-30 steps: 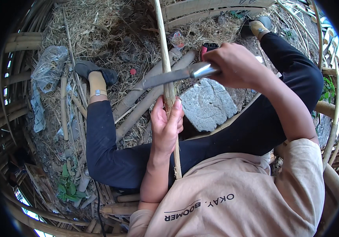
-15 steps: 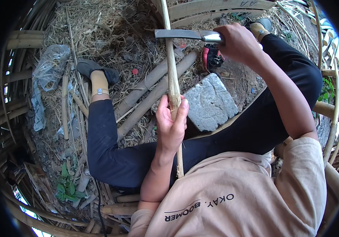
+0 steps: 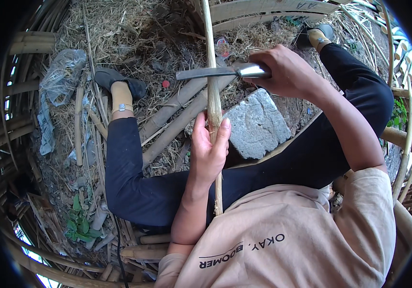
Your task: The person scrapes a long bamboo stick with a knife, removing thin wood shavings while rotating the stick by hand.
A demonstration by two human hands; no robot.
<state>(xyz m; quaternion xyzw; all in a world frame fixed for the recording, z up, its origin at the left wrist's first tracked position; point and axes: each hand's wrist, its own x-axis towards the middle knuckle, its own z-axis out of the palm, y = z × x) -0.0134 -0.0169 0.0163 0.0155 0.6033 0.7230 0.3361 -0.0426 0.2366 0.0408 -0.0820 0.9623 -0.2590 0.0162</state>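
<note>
My left hand (image 3: 210, 149) is closed round a pale bamboo strip (image 3: 214, 98), its thumb along the right side. The strip runs from my belly up past the top edge of the picture. In my right hand (image 3: 285, 74) is the handle of a knife (image 3: 208, 73) with a long, flat metal blade. That blade lies across the strip above my left hand, pointing left. Fingers of the right hand hide part of the handle. The strip's lower end, with frayed bits, rests against my shirt.
A rough grey stone block (image 3: 257, 125) sits between my legs. Two bamboo poles (image 3: 175, 122) lie on straw-strewn ground. To the left are a clear plastic bag (image 3: 63, 77) and a green plant (image 3: 80, 223). Stacked bamboo (image 3: 30, 43) rises along the left rim, and boards (image 3: 273, 7) stand at the top.
My right hand has drawn the knife down along the strip, toward my left hand. The strip's upper part has shifted slightly right. My left hand keeps its hold in nearly the same place.
</note>
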